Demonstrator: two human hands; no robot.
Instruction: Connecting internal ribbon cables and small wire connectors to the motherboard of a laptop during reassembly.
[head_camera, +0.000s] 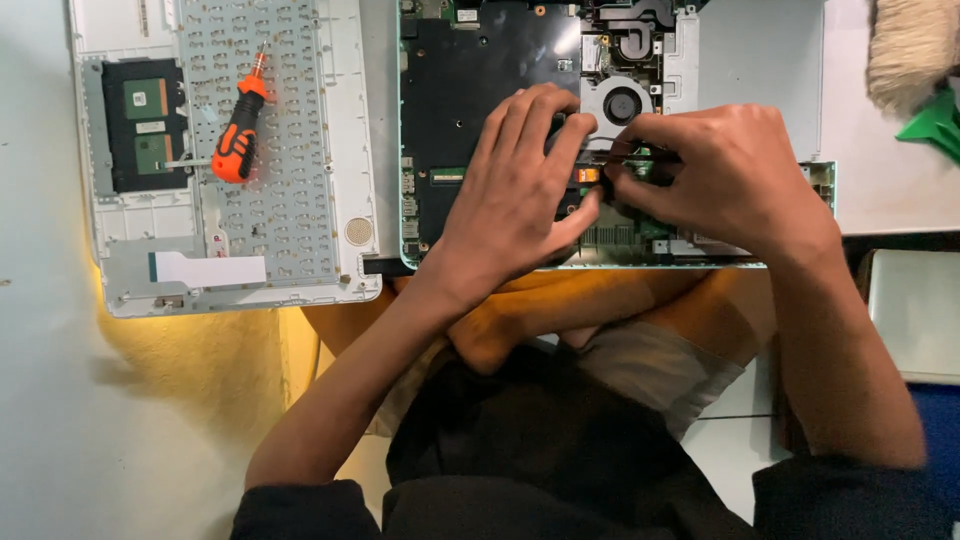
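Over the opened laptop base (480, 70), both hands (520, 190) pinch a small connector (588, 175).

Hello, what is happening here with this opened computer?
A person sits with an opened laptop base over the lap. Both hands work at one spot beside the cooling fan: the left hand and the right hand pinch something small there, hidden by the fingers. The removed keyboard cover lies alongside, with an orange screwdriver resting on it.
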